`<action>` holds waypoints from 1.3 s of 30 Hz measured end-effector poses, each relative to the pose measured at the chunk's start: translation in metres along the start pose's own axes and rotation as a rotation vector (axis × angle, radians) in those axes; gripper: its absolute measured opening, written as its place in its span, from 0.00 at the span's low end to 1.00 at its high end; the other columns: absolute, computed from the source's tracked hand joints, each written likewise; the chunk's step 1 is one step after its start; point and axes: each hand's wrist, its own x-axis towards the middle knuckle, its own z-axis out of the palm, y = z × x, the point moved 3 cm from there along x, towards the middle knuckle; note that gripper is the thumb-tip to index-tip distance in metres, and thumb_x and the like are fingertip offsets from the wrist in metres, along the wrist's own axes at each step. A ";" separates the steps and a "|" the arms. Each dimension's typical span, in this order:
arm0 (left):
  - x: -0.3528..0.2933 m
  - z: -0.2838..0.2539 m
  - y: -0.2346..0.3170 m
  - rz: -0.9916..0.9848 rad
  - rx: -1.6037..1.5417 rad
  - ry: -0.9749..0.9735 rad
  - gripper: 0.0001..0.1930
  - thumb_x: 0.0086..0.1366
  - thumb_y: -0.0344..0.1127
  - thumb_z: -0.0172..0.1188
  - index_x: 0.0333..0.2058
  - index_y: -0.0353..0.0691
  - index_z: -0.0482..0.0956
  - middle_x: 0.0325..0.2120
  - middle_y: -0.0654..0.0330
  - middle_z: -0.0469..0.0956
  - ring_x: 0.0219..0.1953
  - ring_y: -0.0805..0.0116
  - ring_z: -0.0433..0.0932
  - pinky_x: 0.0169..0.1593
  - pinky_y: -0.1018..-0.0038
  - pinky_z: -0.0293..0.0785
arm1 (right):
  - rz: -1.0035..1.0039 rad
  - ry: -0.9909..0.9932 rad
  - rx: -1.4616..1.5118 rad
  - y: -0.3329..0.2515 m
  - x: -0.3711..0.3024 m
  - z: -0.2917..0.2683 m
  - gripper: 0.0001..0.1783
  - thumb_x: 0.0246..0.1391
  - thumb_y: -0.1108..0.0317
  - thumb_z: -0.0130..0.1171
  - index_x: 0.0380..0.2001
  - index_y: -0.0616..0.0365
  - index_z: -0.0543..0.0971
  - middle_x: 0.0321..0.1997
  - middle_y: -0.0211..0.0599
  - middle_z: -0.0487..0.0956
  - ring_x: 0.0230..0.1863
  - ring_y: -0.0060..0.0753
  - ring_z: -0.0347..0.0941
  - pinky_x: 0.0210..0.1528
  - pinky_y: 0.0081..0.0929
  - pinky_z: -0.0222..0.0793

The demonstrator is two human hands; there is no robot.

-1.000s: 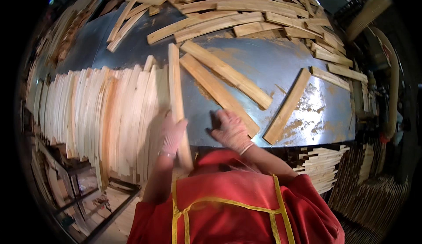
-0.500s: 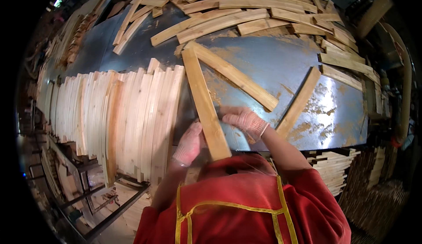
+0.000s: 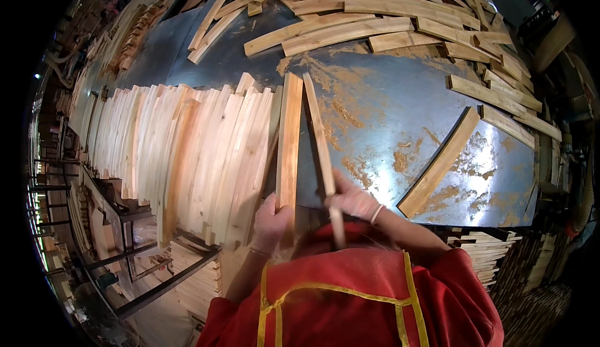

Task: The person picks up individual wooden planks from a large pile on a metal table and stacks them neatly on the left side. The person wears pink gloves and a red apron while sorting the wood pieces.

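In a pale glove, my left hand grips the near end of a wooden board, which runs away from me beside the right end of a row of upright boards. My gloved right hand holds a second wooden board, its narrow edge turned up. The far ends of the two held boards nearly meet, and their near ends stand apart. A third loose board lies slanted on the metal table, right of my right hand.
Sawdust is scattered over the metal top. A heap of loose boards covers the far side and curves down the right. Stacked boards sit below the table at right. A dark metal frame stands at lower left.
My right hand has taken hold of the board that lay slanted on the table and brought it alongside the other. The left-hand board has turned straighter, towards the row.
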 end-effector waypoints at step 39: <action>0.069 0.170 0.130 0.411 0.883 -0.168 0.46 0.59 0.52 0.73 0.75 0.52 0.64 0.64 0.54 0.73 0.62 0.47 0.72 0.65 0.50 0.70 | 0.173 0.832 -1.476 -0.025 0.013 -0.498 0.33 0.60 0.63 0.60 0.69 0.47 0.71 0.65 0.44 0.78 0.71 0.52 0.71 0.66 0.49 0.71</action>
